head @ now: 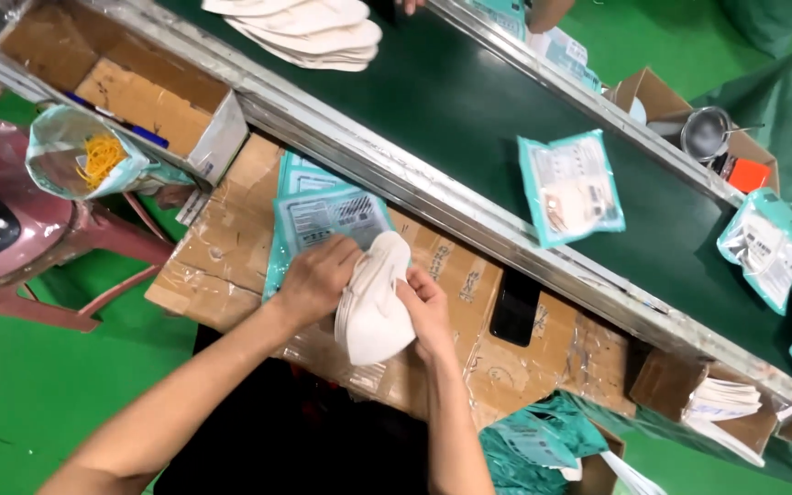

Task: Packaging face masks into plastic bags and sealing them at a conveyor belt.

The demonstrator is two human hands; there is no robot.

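Packing factory: conveyor belt (469, 110), packet stacks (323, 215).

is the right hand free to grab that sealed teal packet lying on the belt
Probably not as it stands: the right hand and left hand both grip the folded white mask. The teal packet lies in the open on the green belt, with only the metal rail between.
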